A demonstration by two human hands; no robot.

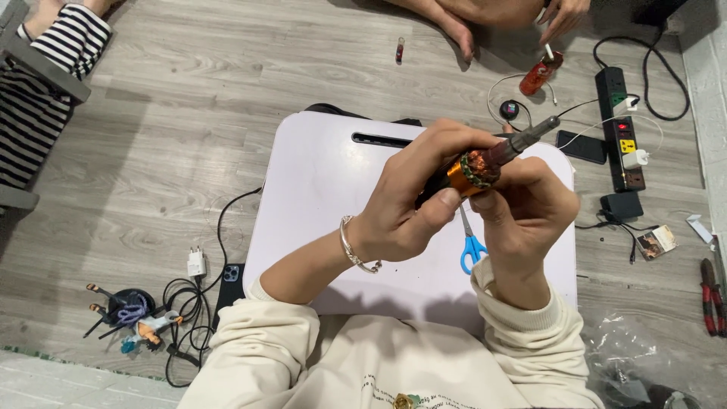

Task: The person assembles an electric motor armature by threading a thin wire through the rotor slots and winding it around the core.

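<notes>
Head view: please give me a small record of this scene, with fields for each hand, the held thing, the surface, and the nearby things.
left hand: left hand grips the motor rotor
right hand: right hand supports the same rotor from the other side
held thing: motor rotor, with copper windings, an orange band and a dark shaft pointing up-right
surface: white lap table on a grey wood floor
on table: blue-handled scissors, partly hidden by the hands
on floor, right: black power strip, red pliers
</notes>
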